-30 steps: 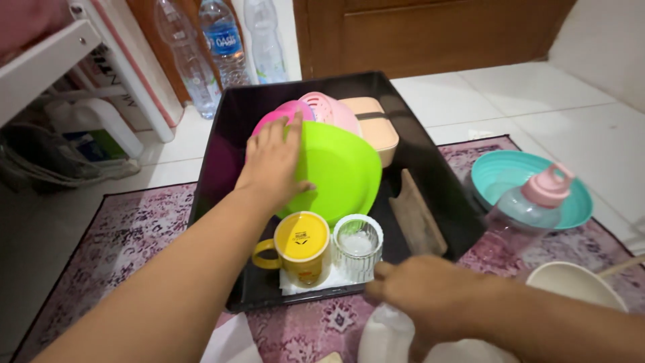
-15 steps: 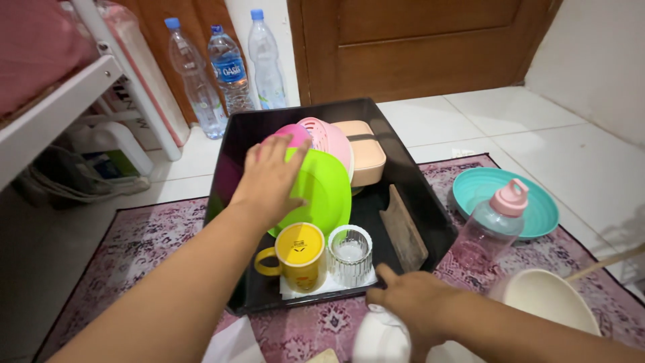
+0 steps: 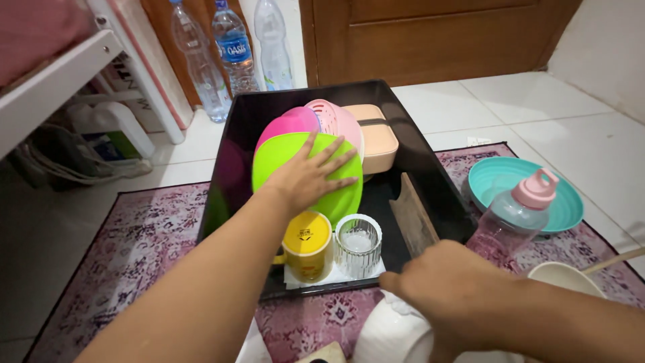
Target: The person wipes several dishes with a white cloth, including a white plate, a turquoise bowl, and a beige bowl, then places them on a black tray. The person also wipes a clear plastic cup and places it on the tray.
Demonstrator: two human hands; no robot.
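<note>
Left hand (image 3: 306, 176): fingers spread flat against green plate (image 3: 279, 156), upright in black bin (image 3: 430, 161). Right hand (image 3: 447, 286): grip closed over white bowl (image 3: 393, 333), near right.

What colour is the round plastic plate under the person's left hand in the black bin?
Lime green; the round plastic plate shows best in the head view.

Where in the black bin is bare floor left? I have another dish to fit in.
Bare strip of the black bin between the glass and wooden board. Crowded: the left hand presses the green plate against pink dishes; yellow mug in front.
</note>
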